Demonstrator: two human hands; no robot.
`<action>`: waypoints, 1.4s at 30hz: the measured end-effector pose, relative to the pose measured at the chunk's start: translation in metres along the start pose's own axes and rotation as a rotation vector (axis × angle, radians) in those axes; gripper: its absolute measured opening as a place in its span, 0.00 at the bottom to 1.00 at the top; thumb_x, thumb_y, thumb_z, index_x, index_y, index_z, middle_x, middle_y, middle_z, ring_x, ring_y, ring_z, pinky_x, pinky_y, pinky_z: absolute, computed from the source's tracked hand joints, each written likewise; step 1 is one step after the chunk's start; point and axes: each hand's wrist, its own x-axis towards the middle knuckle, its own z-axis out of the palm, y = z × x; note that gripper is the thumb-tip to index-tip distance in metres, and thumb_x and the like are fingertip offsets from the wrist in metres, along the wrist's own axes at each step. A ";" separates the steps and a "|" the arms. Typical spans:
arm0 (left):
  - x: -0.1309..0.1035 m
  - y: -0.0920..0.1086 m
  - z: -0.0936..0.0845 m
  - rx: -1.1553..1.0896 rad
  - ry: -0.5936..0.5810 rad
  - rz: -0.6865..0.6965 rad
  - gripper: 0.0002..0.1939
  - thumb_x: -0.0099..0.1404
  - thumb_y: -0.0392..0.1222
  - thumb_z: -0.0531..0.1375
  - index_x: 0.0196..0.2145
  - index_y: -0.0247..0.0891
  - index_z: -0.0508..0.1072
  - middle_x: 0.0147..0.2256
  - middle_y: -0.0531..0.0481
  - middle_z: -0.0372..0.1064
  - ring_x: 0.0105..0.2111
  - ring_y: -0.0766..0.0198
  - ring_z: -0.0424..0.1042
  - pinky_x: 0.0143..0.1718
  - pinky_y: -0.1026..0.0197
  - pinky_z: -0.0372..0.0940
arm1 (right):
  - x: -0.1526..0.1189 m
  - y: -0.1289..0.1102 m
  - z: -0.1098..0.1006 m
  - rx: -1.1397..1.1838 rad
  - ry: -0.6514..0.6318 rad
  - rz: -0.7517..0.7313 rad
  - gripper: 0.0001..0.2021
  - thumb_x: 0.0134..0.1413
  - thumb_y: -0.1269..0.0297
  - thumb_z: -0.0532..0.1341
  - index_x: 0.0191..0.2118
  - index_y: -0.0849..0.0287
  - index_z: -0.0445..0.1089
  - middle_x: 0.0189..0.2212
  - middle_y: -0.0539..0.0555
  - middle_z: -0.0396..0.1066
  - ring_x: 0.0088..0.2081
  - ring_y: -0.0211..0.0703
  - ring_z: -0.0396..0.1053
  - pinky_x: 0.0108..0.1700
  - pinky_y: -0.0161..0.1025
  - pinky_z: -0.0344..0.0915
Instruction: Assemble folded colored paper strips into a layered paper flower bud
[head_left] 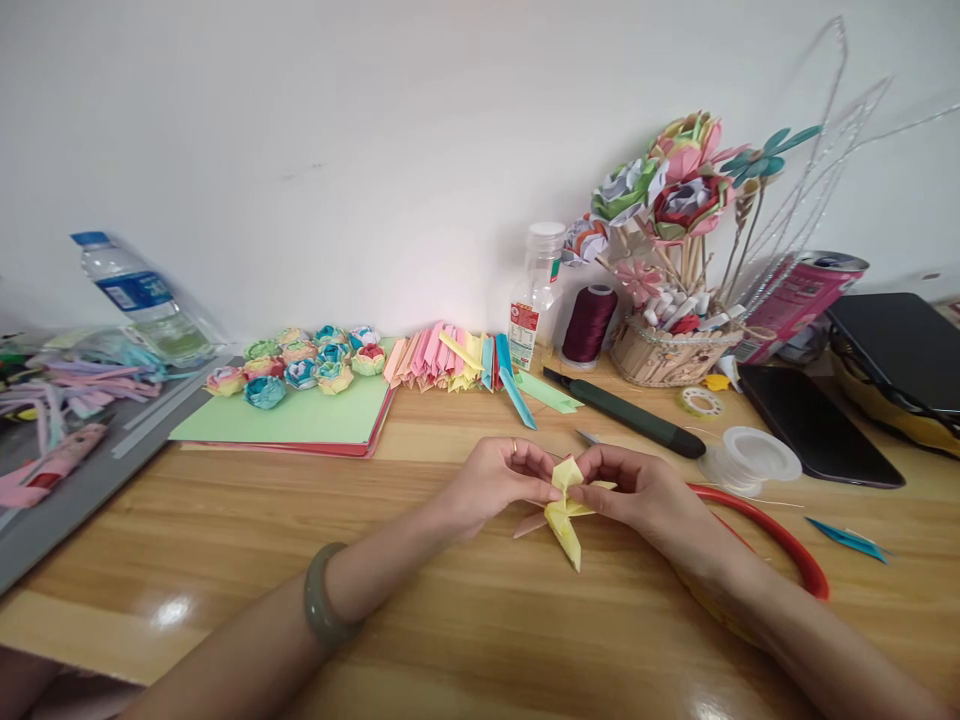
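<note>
Between my hands, above the wooden table, is a folded paper flower (562,527) with yellow petals and a pale pink one. My left hand (504,482) pinches it from the left, thumb and fingers at its centre. From the right, my right hand (628,490) grips the same piece, thumb on a yellow fold. Parts of the paper are hidden behind my fingers. Red-handled scissors (787,535) lie partly beneath my right hand and forearm. A row of folded paper strips (439,358) in pink, yellow and blue stands beyond my hands.
Finished paper flowers (301,372) sit on green paper sheets (285,420). A utility knife (637,417), clear spool (750,458), phone (817,425), purple thread (589,325), glass bottle (534,295) and flower basket (664,358) lie towards the wall. A water bottle (142,300) leans at left.
</note>
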 end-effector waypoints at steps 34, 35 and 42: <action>-0.005 0.002 0.010 -0.145 -0.050 0.126 0.14 0.50 0.45 0.65 0.31 0.33 0.72 0.34 0.48 0.71 0.34 0.65 0.69 0.40 0.61 0.63 | -0.013 0.003 0.005 -0.756 0.469 -0.903 0.09 0.52 0.76 0.55 0.33 0.53 0.64 0.30 0.52 0.76 0.33 0.43 0.74 0.44 0.47 0.67; -0.004 0.001 0.009 -0.138 -0.018 0.149 0.14 0.49 0.45 0.65 0.31 0.33 0.72 0.32 0.48 0.71 0.33 0.65 0.69 0.40 0.61 0.63 | -0.013 0.002 0.004 -0.743 0.447 -0.898 0.08 0.53 0.75 0.55 0.34 0.53 0.65 0.31 0.53 0.76 0.35 0.44 0.74 0.45 0.47 0.67; -0.004 -0.002 0.003 0.193 0.218 0.534 0.08 0.55 0.42 0.61 0.29 0.34 0.71 0.35 0.49 0.63 0.36 0.66 0.66 0.37 0.64 0.66 | -0.015 -0.003 0.001 -0.519 0.505 -0.640 0.06 0.56 0.66 0.57 0.40 0.54 0.67 0.36 0.56 0.71 0.36 0.44 0.69 0.36 0.41 0.66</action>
